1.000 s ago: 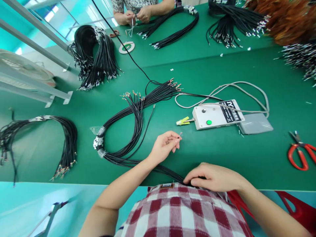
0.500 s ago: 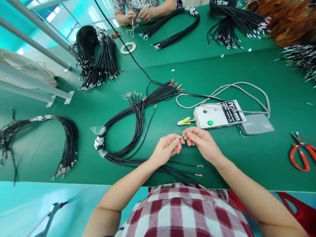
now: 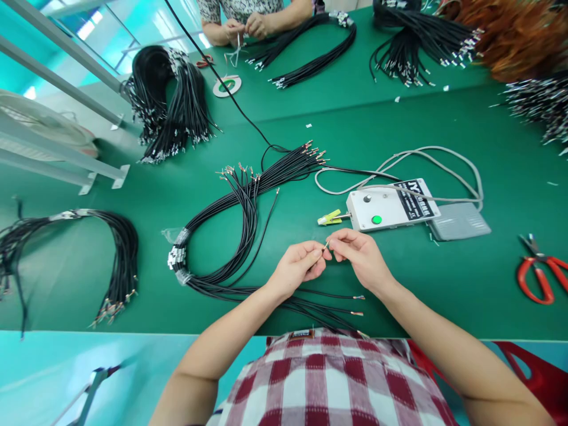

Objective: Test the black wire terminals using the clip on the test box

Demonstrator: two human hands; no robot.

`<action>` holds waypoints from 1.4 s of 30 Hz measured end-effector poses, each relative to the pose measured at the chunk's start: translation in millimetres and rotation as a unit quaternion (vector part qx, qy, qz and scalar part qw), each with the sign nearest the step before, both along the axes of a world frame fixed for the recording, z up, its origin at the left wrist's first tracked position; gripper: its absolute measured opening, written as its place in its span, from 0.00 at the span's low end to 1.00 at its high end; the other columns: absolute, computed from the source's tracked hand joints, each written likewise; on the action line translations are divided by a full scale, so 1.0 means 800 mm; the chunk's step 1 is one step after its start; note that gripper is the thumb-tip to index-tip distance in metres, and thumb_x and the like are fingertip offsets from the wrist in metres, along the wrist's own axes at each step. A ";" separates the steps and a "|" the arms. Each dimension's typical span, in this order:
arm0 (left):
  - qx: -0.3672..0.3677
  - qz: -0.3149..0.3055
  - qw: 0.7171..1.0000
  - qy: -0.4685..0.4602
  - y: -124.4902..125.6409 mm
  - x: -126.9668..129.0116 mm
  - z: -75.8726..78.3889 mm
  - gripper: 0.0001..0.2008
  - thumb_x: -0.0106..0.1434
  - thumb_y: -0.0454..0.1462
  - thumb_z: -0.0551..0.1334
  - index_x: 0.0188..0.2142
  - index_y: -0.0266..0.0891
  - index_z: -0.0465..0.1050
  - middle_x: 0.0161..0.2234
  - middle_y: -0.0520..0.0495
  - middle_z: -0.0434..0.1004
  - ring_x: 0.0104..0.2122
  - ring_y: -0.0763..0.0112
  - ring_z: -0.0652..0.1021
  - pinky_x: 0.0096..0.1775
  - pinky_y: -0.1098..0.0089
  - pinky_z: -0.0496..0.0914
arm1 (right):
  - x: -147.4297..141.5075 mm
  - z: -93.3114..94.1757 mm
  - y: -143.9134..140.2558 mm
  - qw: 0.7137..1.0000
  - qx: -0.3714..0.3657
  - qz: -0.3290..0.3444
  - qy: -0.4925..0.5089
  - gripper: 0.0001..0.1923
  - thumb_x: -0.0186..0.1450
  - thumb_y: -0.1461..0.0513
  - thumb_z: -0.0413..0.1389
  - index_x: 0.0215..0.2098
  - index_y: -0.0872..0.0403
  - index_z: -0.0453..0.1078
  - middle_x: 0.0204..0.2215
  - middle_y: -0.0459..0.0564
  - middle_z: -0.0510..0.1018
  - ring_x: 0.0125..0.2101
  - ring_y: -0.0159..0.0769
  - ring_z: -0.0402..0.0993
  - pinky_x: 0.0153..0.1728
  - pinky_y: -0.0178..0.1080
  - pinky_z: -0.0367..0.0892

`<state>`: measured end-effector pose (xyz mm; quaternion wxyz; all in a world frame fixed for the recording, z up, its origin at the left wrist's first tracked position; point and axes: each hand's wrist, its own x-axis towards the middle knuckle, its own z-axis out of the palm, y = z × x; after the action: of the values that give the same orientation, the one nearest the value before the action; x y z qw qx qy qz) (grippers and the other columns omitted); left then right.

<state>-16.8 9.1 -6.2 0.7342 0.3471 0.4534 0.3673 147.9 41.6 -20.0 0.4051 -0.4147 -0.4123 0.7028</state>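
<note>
Close together over the green table [image 3: 417,284], both my hands pinch the stripped end of a black cable [image 3: 326,244]. My left hand [image 3: 302,266] is closed round the cable just below its end. The fingertips of my right hand [image 3: 357,251] are pinched on the thin pale wires there. The cable belongs to a looped bundle of black cables [image 3: 208,275], bound at its left side with silvery and clear wrapping. Several bare wire ends of that bundle lie below my hands. Just above my hands sits a white box with a green button [image 3: 381,207], a yellow-tipped piece [image 3: 331,219] sticking out of its left end.
Red-handled pliers [image 3: 539,269] lie at the right, a grey pedal [image 3: 461,222] beside the box. More cable bundles lie at the left [image 3: 124,248] and back left [image 3: 173,106]. Across the table, another person's hands [image 3: 246,28] work near a tape roll [image 3: 227,86]. Metal posts [image 3: 66,148] stand at left.
My hands stay pinched at the same cable end, with only slight finger movement. The whole view has shifted a little; the things on the table lie as before.
</note>
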 end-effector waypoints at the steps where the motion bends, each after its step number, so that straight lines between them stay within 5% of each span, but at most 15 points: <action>1: -0.001 0.002 1.000 -0.004 0.000 0.000 -0.001 0.18 0.63 0.48 0.63 0.35 0.33 0.71 0.18 0.56 0.63 0.15 0.83 0.56 0.18 0.77 0.45 | -0.001 -0.001 -0.001 1.000 -0.001 -0.004 -0.002 0.11 0.57 0.54 0.67 0.31 0.53 0.76 0.23 0.44 0.74 0.22 0.28 0.63 0.27 0.35 0.62; 18: 0.003 0.017 1.000 0.016 -0.001 0.003 0.003 0.20 0.60 0.51 0.65 0.34 0.33 0.70 0.18 0.56 0.63 0.16 0.82 0.58 0.19 0.77 0.47 | -0.004 -0.004 -0.001 0.996 -0.063 0.000 0.057 0.10 0.59 0.56 0.65 0.34 0.54 0.75 0.20 0.41 0.70 0.21 0.26 0.59 0.25 0.34 0.53; 33: 0.061 0.028 0.996 0.062 -0.003 0.005 -0.005 0.22 0.62 0.53 0.63 0.35 0.34 0.70 0.19 0.54 0.66 0.17 0.81 0.60 0.19 0.77 0.51 | 0.000 -0.012 -0.011 1.000 0.016 -0.013 0.017 0.10 0.64 0.54 0.61 0.34 0.53 0.76 0.24 0.43 0.74 0.21 0.27 0.61 0.25 0.35 0.58; 42: 0.103 0.020 0.988 0.112 -0.012 0.006 -0.017 0.18 0.67 0.50 0.58 0.36 0.35 0.69 0.21 0.55 0.66 0.20 0.79 0.62 0.23 0.76 0.56 | -0.001 -0.003 -0.012 0.999 0.017 0.009 -0.040 0.13 0.58 0.52 0.65 0.30 0.54 0.73 0.24 0.45 0.77 0.20 0.28 0.65 0.23 0.35 0.62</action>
<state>-11.9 -0.2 -19.9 0.6320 0.4506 0.4994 0.3849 147.4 31.7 -22.4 0.3887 -0.4318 -0.4439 0.6822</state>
